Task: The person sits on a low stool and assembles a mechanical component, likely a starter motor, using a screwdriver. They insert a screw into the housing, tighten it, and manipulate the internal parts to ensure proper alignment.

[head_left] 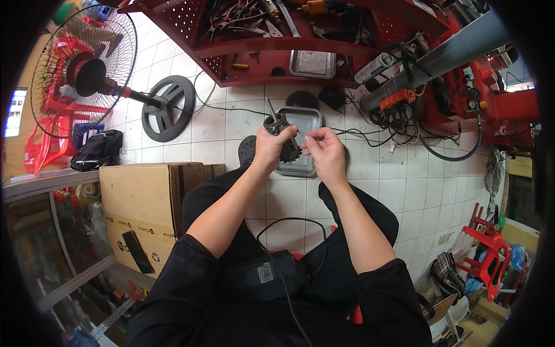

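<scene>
My left hand (pixel 270 148) is closed around a dark, greasy metal machine part (pixel 289 151), with a round collar at its upper end and a toothed edge lower down. A bright metal rod (pixel 270 108) sticks up out of the collar. On the right side of the part, the thumb and fingers of my right hand (pixel 326 153) are pinched together at a thin, light piece too small to name. Below both hands, a grey metal tray (pixel 306 117) lies on the floor between my feet, partly hidden by the part and my hands.
Ahead stands a red tool cart (pixel 260 46) with pliers and other tools, and a second tray (pixel 313 63) on its lower shelf. A black fan (pixel 167 109) and a cardboard box (pixel 139 202) are on my left. Cables (pixel 381 124) and red machinery (pixel 457 121) lie to the right.
</scene>
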Motion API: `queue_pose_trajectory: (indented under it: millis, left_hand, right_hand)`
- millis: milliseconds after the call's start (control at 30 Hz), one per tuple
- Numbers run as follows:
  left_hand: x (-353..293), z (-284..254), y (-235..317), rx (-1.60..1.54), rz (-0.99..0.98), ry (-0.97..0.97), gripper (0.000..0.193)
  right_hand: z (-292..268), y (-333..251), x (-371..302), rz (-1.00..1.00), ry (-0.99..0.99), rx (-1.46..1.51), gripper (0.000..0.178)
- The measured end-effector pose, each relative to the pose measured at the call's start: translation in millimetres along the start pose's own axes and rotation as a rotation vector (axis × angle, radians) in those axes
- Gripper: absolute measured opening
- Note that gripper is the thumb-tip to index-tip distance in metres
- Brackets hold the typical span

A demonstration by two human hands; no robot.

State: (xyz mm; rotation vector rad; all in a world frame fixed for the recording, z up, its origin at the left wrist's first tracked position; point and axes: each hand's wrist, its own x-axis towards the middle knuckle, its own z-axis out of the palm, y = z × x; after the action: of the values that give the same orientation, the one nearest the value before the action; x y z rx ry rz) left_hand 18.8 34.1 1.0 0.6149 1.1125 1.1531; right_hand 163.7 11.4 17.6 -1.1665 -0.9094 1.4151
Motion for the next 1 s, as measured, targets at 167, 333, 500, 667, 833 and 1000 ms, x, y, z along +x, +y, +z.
queue_pose_trajectory:
  millis: [167, 333, 500, 667, 833, 1000]
  left_hand:
    - [0.1, -0.1, -1.3, -0.031, 0.01, -0.006, 0.024]
    - [-0.9, 0.3, 2.7, -0.009, 0.017, -0.002, 0.024]
    - [-1.2, 1.3, 3.0, -0.009, 0.044, -0.015, 0.025]
    - [-2.3, 1.2, 3.7, -0.004, 0.036, 0.001, 0.024]
    - [-2.7, 4.0, 4.5, 0.0, 0.065, 0.022, 0.023]
    - [-1.8, 1.7, 2.7, 0.006, 0.022, 0.0, 0.023]
  right_hand:
    - [14.4, -8.4, -3.2, -0.02, 0.192, 0.02, 0.017]
    - [-16.7, -16.4, 4.2, 0.478, -0.157, -0.047, 0.027]
    - [-8.1, -10.7, 0.4, 0.364, -0.12, 0.055, 0.024]
    - [-1.9, -7.3, 0.3, 0.209, -0.105, 0.114, 0.015]
    - [-3.5, -8.5, 1.4, 0.203, -0.041, 0.155, 0.012]
    - [-0.4, -2.6, -0.1, -0.167, -0.023, -0.351, 0.012]
